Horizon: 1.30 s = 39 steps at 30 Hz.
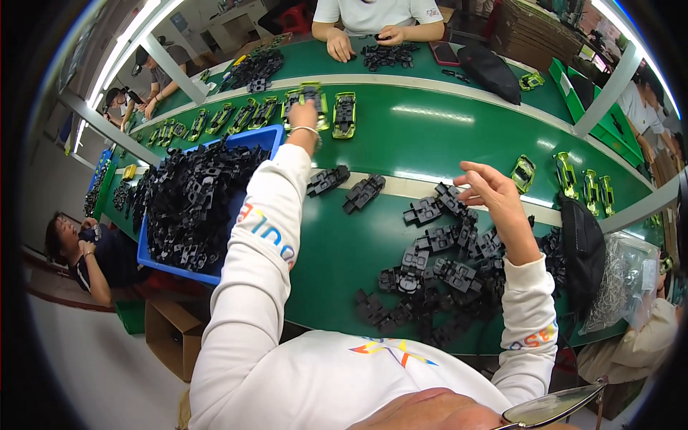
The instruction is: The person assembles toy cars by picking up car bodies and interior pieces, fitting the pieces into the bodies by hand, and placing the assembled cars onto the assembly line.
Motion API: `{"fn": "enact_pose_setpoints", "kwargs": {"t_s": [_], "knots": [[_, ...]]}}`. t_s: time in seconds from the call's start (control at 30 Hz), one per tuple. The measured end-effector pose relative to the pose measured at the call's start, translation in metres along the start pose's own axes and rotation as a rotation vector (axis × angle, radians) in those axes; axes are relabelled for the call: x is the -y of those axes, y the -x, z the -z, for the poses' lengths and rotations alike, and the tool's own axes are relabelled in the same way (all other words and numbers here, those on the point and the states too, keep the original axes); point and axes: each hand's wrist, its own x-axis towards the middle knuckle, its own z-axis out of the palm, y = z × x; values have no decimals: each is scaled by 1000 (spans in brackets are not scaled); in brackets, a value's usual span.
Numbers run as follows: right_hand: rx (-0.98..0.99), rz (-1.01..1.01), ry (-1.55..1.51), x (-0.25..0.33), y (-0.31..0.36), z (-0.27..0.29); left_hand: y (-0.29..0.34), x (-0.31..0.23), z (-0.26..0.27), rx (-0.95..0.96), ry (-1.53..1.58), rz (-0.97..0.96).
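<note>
My left hand (303, 116) is stretched out over the green conveyor belt (430, 132). Its fingers are closed on a yellow-green toy car body (312, 91) with a black insert, partly covered by the hand. Just right of it, another toy car body (344, 115) lies on the belt. My right hand (496, 199) hovers with spread fingers and nothing in them, above a pile of black plastic chassis parts (455, 276). Two loose black parts, one (364, 193) beside the other, rest at the belt's near edge between my arms.
A blue bin (147, 247) heaped with black parts stands at left. More car bodies line the belt on both sides. A black pouch (582, 247) and a clear plastic bag (623, 279) lie at right. Across the belt, a co-worker (376, 21) handles black parts.
</note>
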Motion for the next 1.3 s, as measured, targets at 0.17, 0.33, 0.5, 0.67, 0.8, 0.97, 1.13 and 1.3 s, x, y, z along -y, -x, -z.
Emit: {"fn": "enact_pose_setpoints", "kwargs": {"t_s": [0.17, 0.33, 0.5, 0.67, 0.8, 0.97, 1.13, 1.3], "knots": [[-134, -34, 16, -16, -4, 51, -38, 34, -44, 13, -176, 24], [-387, 0, 171, -26, -20, 91, -40, 67, -65, 41, -1248, -841], [-767, -39, 1010, -67, -43, 138, -22, 56, -49, -117, -221, -451], [-698, -289, 977, -113, -68, 149, 62, -41, -22, 20, 273, -469], [-595, -229, 584, -126, -71, 159, 172, -83, 9, 566, 709, -228], [-406, 14, 297, -94, -55, 84, 278, -74, 61, 1035, 905, 150], [49, 349, 475, -43, -9, -74, 314, -56, 99, 1159, 1368, 511], [270, 284, 555, 16, -2, -130, 300, 2, 141, 921, 1292, 591]]}}
